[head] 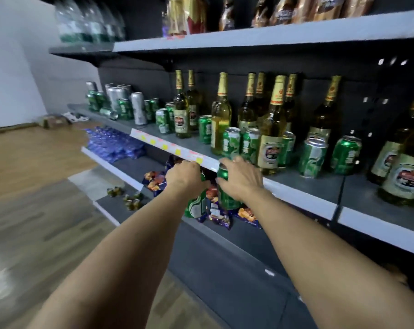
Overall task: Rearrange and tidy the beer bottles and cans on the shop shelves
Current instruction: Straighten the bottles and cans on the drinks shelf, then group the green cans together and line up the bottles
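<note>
Your left hand (185, 178) and right hand (240, 180) each grasp a green can (226, 198) below the shelf edge (175, 148) at 12 o'clock.

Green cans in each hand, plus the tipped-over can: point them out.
Left hand's green can (196, 205), head view, lower body.
Right hand's green can (227, 198), head view, lower body.
Tipped-over can (108, 112), head view, side wall.

Blue water-bottle packs (115, 143) on lower shelf; snack packets (155, 181) beside; wooden floor (35, 162).
</note>
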A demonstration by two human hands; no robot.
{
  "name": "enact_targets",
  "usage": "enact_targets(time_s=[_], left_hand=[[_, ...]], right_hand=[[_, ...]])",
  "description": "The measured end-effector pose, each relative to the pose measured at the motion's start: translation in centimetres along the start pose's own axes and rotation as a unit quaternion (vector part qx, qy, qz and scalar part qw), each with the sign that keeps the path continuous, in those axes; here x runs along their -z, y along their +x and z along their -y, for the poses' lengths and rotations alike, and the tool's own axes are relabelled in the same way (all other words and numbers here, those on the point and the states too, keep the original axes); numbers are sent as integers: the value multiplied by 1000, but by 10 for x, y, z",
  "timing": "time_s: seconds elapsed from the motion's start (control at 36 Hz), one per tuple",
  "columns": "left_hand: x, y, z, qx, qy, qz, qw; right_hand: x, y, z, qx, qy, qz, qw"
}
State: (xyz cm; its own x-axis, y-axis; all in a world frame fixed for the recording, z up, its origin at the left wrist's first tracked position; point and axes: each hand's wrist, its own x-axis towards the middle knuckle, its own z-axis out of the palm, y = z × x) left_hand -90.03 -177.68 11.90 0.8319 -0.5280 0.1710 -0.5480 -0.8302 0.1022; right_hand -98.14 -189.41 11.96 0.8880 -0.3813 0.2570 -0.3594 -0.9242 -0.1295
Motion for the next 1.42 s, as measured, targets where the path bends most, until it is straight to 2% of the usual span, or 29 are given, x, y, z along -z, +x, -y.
enact_targets(time_s=[0.22,0.42,0.58,0.81,1.14,1.33,1.42], left_hand=[[-40,-3,144,80,2,41,996],[-73,5,278,132,3,80,988],[-92,20,366,168,-6,105,980],[-108,76,447,191,-7,118,974],[-101,233,540,189,3,100,977],[-93,324,595,169,6,92,981],[-88,366,621,146,8,64,987]], right_hand=[[-82,43,134,26,40,113,992],[-147,87,254,65,32,164,984],[-197,124,330,88,26,199,976],[-251,193,398,117,33,222,967],[-286,366,463,125,30,220,967],[-292,456,497,122,32,194,973],[-294,496,513,116,35,173,978]])
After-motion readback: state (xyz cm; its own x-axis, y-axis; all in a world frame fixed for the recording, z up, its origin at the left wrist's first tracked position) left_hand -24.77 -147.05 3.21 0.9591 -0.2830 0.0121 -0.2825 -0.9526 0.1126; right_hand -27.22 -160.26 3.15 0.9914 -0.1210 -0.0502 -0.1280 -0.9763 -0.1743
